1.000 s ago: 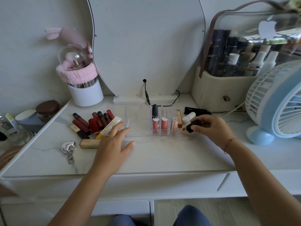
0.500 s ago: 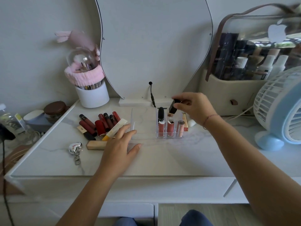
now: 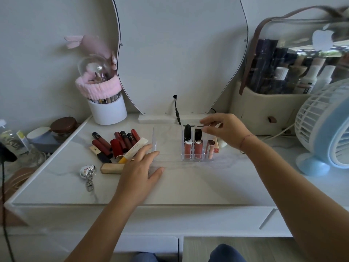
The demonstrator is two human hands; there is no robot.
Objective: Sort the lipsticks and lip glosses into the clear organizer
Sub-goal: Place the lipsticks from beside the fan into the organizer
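Observation:
The clear organizer (image 3: 154,141) sits mid-table. Its right end holds a black bullet lipstick (image 3: 187,132), a square black lipstick (image 3: 197,134) beside it, and three pink glosses (image 3: 198,149) in the front row. My right hand (image 3: 229,131) hovers just above and right of the square black lipstick, fingers loosely spread and holding nothing. My left hand (image 3: 140,168) lies flat at the organizer's empty left end. Several red and dark tubes (image 3: 120,142), a yellow-capped white tube (image 3: 135,149) and a beige tube (image 3: 111,168) lie to the left. A beige stick (image 3: 216,145) lies right of the organizer.
A silver keychain (image 3: 87,170) lies front left. A white brush cup (image 3: 107,109) and a brown-lidded jar (image 3: 63,125) stand at the back left. The mirror's cable (image 3: 176,110) hangs behind the organizer. A cosmetics case (image 3: 264,110) and a blue fan (image 3: 324,129) fill the right.
My right hand lifted the square black lipstick from right of the organizer, set it in a back slot beside the bullet lipstick, and let go. My left hand stayed put.

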